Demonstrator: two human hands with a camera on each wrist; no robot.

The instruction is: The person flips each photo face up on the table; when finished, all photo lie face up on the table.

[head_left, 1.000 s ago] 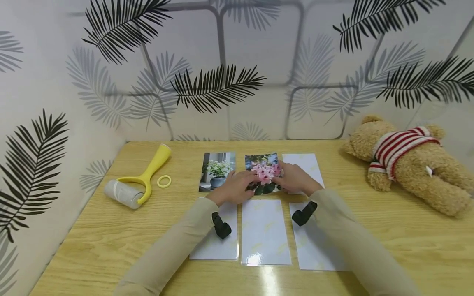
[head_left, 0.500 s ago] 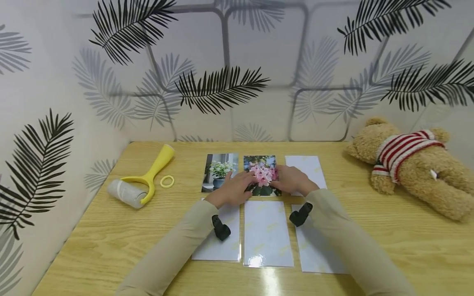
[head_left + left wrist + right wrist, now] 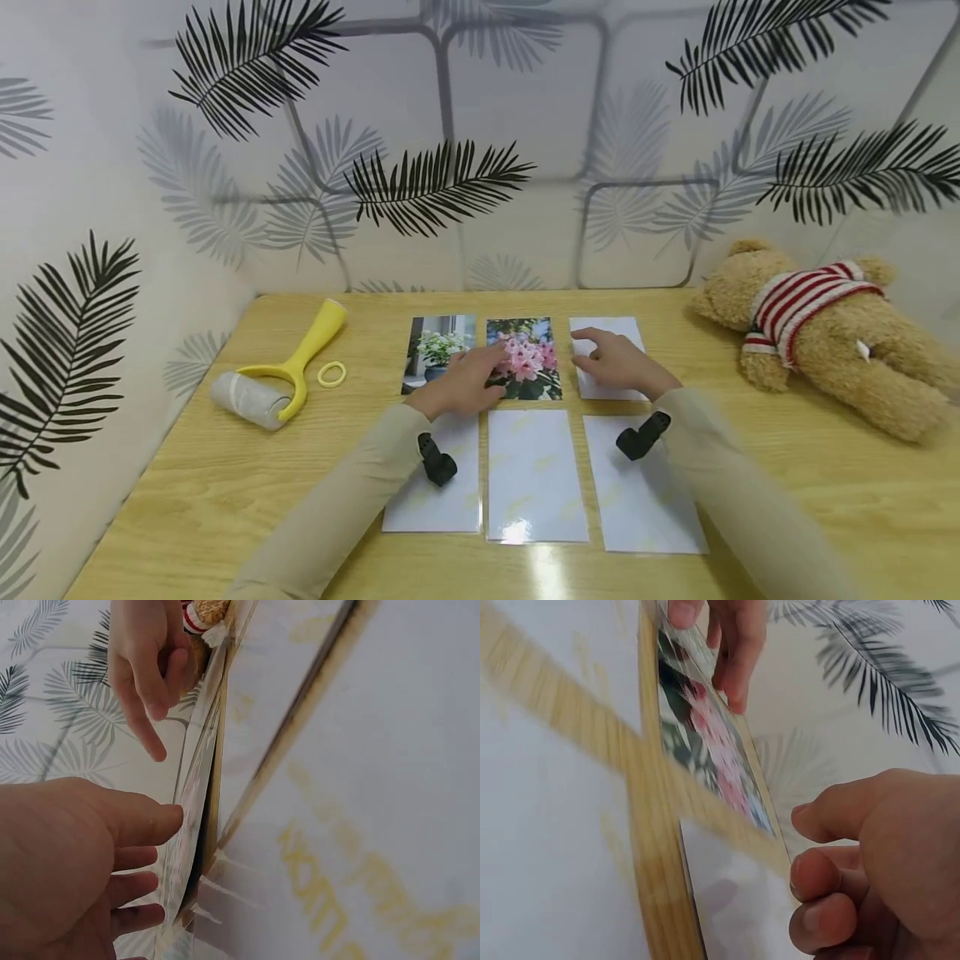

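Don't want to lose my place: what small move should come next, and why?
Probably have the right hand grip and flip the far row's right card: the hand is over it, it lies white side up, while that row's pink flower photo and potted plant photo lie picture up.

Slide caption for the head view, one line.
Left hand at the pink flower photo, right hand over the white sheet beside it.

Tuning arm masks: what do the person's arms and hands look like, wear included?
Left sleeve and right sleeve: long, plain beige. Small, blocky black left wrist camera and right wrist camera at the cuffs, no cables visible. Left hand and right hand ungloved.
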